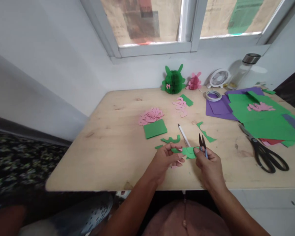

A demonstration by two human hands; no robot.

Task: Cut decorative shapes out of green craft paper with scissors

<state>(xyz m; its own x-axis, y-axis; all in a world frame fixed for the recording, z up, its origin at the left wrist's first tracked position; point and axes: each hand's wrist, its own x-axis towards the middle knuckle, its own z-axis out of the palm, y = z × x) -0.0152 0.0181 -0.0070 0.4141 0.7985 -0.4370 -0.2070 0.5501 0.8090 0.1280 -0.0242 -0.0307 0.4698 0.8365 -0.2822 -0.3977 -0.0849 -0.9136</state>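
Near the table's front edge, my left hand [168, 159] pinches the left end of a small green paper piece [189, 151] with curved edges. My right hand [208, 163] grips the paper's right end between thumb and finger. Tucked in that same hand is a pair of small scissors [202, 141], dark blades pointing away and blue handles partly hidden by the fingers. Some pink paper [174, 167] shows by my left fingers; whether it is held, I cannot tell. A white pen [184, 134] lies just beyond the hands, with a wavy green offcut [171, 139] to its left.
Pink cut-outs [151, 116] lie behind a folded green card [155, 128]. Large black-handled scissors [265, 152] rest at right near green sheets [258, 123] and purple sheets [217, 108]. Along the wall stand a green paper figure [174, 82], a small fan [219, 78] and a bottle [241, 73].
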